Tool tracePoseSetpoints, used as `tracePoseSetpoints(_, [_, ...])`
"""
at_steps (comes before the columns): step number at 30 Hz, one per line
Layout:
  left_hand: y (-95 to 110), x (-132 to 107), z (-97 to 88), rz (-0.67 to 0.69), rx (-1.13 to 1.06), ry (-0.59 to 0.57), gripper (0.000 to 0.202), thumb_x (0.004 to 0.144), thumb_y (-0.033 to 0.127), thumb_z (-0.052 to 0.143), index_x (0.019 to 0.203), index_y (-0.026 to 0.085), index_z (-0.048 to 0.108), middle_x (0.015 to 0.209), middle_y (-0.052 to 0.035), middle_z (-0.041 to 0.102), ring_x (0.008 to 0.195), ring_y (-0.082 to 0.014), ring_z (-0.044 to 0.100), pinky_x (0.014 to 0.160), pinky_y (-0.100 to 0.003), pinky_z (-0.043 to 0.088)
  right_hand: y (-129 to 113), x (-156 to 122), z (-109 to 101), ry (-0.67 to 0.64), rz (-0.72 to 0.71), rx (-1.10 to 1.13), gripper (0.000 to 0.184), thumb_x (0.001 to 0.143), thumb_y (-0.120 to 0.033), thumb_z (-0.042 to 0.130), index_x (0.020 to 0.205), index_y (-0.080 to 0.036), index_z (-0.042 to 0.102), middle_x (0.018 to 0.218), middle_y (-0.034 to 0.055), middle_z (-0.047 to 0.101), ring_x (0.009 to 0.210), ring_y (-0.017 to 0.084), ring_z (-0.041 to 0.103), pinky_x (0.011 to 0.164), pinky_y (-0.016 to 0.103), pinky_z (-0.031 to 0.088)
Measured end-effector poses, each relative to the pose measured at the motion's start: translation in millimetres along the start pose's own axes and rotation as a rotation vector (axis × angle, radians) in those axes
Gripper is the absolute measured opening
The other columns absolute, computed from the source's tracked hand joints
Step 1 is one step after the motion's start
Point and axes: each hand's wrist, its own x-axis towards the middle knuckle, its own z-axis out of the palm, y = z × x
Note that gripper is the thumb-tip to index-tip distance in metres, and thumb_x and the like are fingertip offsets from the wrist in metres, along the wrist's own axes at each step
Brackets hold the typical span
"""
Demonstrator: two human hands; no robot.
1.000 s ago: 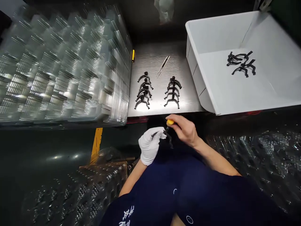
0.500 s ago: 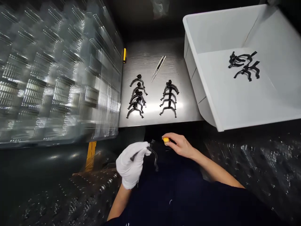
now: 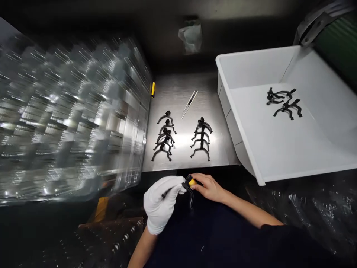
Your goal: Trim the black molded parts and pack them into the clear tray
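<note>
My left hand, in a white glove, is closed around a black curved plastic clip, whose thin leg hangs down past the fingertips. Bare, my right hand pinches a small yellow object against the upper end of that clip. Most of the yellow object is hidden by the fingers, so its kind does not show. Beyond the hands, similar black clips lie on the metal table in a left group and a right column.
A white-handled craft knife lies behind the clips. Stacked clear plastic trays, blurred, stand on the left beside a yellow marker-like stick. The large white bin at right holds several black clips. A plastic bag hangs at the back.
The yellow object in my right hand has come left to meet the clip in my left hand; before, they were apart. The camera view has tilted upward, so everything sits lower.
</note>
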Motion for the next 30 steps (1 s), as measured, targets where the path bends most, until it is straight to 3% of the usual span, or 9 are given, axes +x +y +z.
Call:
tracePoseSetpoints(7, [-8.1,-51.8,11.2,-0.229,-0.127,0.323,0.007,0.086,0.022,0.075,0.093,0.019,0.077,0.08,-0.0008,0.076,0.056,-0.0099,0.065,0.057,-0.022,0.055,8.7,-40.2,33.6,0.162,0.155,0.285,0.026,0.091,-0.033,0.065,0.115,-0.022,0.067,0.112,0.0049,0.073,0.1,0.019,0.07,0.094,0.033,0.056])
tracePoseSetpoints(13, [-1.7,-73.6,4.9,-0.278,-0.173,0.41,0.015,0.084,0.03,0.075,0.089,0.016,0.072,0.073,-0.0007,0.072,0.051,-0.0099,0.059,0.052,-0.023,0.05,-1.7,-63.9,56.8,0.207,0.091,0.421,0.028,0.091,-0.036,0.066,0.117,-0.023,0.063,0.111,0.0036,0.073,0.103,0.019,0.071,0.097,0.034,0.055])
tracePoseSetpoints(17, [1.4,-87.1,3.2,-0.27,-0.167,0.396,0.016,0.086,0.032,0.074,0.086,0.016,0.071,0.073,-0.0004,0.071,0.053,-0.0095,0.06,0.055,-0.023,0.051,-8.9,-70.9,57.2,0.206,0.083,0.408,0.031,0.091,-0.035,0.066,0.119,-0.023,0.059,0.11,0.0043,0.073,0.103,0.018,0.071,0.096,0.034,0.056])
tracePoseSetpoints(22, [-2.8,-97.7,3.1,-0.253,-0.257,0.287,0.015,0.088,0.032,0.073,0.091,0.018,0.074,0.076,-0.0003,0.073,0.055,-0.0089,0.062,0.058,-0.022,0.053,-16.0,-75.1,52.7,0.195,0.067,0.355,0.032,0.089,-0.036,0.067,0.118,-0.022,0.062,0.11,0.0044,0.073,0.1,0.018,0.071,0.095,0.034,0.056])
tracePoseSetpoints(30, [-6.7,-98.6,0.9,-0.052,-0.085,0.055,0.01,0.088,0.027,0.074,0.095,0.02,0.076,0.086,-0.0015,0.075,0.067,-0.0114,0.069,0.07,-0.024,0.059,-35.5,-82.5,33.6,0.412,-0.043,0.266,0.032,0.091,-0.036,0.069,0.12,-0.022,0.064,0.114,0.0064,0.073,0.102,0.02,0.071,0.095,0.034,0.059])
